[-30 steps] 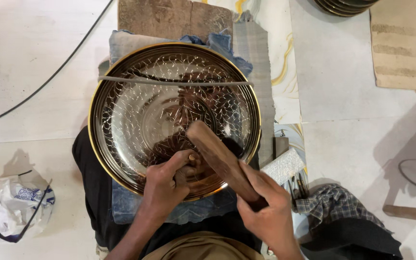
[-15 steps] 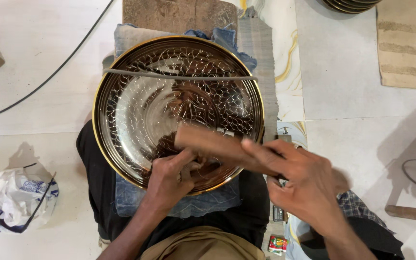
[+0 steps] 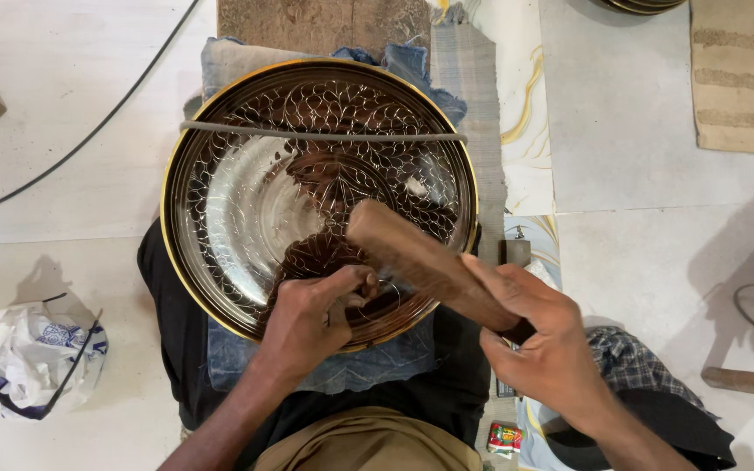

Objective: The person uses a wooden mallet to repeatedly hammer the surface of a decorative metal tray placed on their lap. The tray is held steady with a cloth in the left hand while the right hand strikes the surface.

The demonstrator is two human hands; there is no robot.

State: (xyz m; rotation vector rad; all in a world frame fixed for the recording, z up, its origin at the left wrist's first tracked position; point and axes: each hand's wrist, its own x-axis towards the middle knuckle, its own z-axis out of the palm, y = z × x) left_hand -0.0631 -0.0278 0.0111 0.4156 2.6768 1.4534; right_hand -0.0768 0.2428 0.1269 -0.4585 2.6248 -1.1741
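engraved round metal tray with a gold rim lies on blue cloth across the person's lap. left hand rests on its near part, fingers pinched shut around a small tool that is mostly hidden. right hand grips a wooden mallet, head over the tray. crumpled plastic bag lies on the floor, well apart.

Engraved round metal tray lies flat; wooden mallet slants above it.
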